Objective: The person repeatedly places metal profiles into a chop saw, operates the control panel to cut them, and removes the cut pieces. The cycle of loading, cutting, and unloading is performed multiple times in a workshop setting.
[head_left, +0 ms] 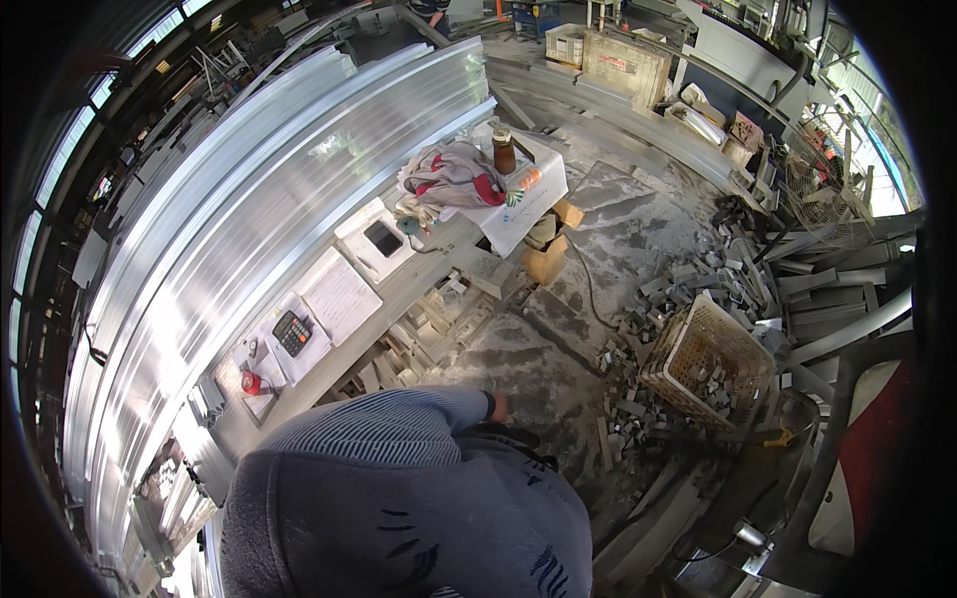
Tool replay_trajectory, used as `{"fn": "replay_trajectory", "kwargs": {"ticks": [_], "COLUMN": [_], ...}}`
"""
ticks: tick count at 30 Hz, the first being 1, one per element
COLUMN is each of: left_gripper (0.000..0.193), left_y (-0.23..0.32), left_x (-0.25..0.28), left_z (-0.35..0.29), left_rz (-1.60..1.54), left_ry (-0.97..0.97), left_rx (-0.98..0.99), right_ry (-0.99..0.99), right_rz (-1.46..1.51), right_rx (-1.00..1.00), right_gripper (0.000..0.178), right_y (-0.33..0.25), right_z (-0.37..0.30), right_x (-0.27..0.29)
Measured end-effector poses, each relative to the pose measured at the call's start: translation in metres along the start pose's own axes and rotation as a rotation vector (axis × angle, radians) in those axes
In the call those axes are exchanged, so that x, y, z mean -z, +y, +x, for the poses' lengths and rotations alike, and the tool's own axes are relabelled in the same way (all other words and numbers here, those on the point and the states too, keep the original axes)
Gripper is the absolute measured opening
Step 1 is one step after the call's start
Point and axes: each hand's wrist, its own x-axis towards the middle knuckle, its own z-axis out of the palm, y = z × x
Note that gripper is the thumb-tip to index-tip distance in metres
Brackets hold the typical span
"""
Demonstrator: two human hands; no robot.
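Well, left hand (500,407) above floor (568,404).

Bench (424,267) left, crate (736,334) right.
Calculator (291,334) and phone (384,237) on papers (341,296) there; profiles (229,209) farther left; offcuts (733,264) around, apparently also in, the crate.

Glossy, smooth metal profiles (249,179) gleam at ten o'clock; matt paper sheets (339,297) lie at nine, soft cloth (449,171) at twelve. Toward four, dull metal offcuts (630,407) litter a rough, dusty floor (553,384) beside a matt plastic crate (700,334).
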Motion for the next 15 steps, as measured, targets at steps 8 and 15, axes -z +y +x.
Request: {"fn": "replay_trajectory", "kwargs": {"ticks": [8, 15], "left_gripper": [0.040, 0.042], "left_y": [0.013, 0.037], "left_x": [-0.019, 0.019], "left_z": [0.001, -0.018], "left_rz": [-0.114, -0.410], "left_ry": [-0.074, -0.007], "left_rx": [0.079, 0.218], "right_ry": [-0.020, -0.024], "right_rz": [0.018, 0.095], "right_rx": [-0.001, -0.055], "right_gripper": [0.017, 0.019], "right_y": [-0.003, 0.008], "right_z": [0.007, 0.001], "right_x": [0.001, 0.004]}}
